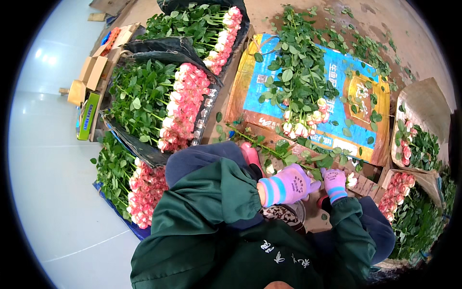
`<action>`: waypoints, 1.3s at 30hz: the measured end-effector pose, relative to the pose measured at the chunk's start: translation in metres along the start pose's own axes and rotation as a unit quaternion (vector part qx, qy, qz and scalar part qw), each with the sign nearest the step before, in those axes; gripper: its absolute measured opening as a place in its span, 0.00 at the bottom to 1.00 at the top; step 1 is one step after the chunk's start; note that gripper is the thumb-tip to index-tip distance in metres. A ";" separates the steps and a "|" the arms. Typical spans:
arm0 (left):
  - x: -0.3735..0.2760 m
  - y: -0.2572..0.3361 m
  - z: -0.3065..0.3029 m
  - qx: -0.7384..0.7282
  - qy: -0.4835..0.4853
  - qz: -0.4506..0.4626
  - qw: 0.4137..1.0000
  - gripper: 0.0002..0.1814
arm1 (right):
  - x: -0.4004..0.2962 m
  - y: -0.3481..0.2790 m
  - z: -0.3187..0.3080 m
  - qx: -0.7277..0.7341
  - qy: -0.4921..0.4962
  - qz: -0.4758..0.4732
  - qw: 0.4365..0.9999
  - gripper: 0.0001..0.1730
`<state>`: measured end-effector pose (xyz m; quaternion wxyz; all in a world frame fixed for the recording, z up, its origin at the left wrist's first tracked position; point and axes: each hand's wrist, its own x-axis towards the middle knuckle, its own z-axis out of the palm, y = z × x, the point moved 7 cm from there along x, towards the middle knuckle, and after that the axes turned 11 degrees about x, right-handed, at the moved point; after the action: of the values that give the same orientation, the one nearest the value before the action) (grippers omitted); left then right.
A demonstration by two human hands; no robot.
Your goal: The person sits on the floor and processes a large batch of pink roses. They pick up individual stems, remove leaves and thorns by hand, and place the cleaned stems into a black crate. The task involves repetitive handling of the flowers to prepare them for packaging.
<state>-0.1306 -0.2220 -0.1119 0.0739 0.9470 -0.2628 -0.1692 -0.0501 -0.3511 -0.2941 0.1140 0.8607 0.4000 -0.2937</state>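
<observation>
A long leafy rose stem (pixel 258 141) slants from the upper left down towards my gloved hands. My left hand (pixel 288 185), in a lilac knit glove with blue bands, lies against the stem's lower side. Its thumb and inner fingers are partly hidden, so its grip is unclear. At the stem's lower right end, my right hand (pixel 334 180) in a matching glove is closed over it. Green leaves (pixel 317 173) sit between the two hands. A pale rose bloom (pixel 351 180) shows just right of my right hand; its join to the stem is hidden.
Ahead, a pile of cut roses (pixel 299 83) lies on a blue and yellow printed sack (pixel 361 133). To the left, dark wraps (pixel 144 141) hold rows of pink-white roses (pixel 186 104). More roses (pixel 397 191) stand right. Cardboard boxes (pixel 88 74) and loose leaves (pixel 371 72) lie about.
</observation>
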 end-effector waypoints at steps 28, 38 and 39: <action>0.015 0.011 0.021 0.024 -0.044 0.040 0.998 0.23 | 0.019 0.004 0.041 0.206 0.013 0.148 0.967 0.13; -0.013 0.011 0.009 -0.170 -0.015 -0.117 0.978 0.26 | -0.079 0.018 -0.091 0.354 0.303 0.079 0.881 0.15; -0.018 0.008 0.010 -0.204 0.098 -0.122 0.966 0.25 | -0.105 -0.024 -0.154 0.399 0.355 -0.038 0.845 0.16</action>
<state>-0.1527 -0.2201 -0.1145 0.2696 0.9488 -0.0963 -0.1338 -0.0574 -0.3342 -0.1071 -0.4004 0.8616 0.2932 -0.1066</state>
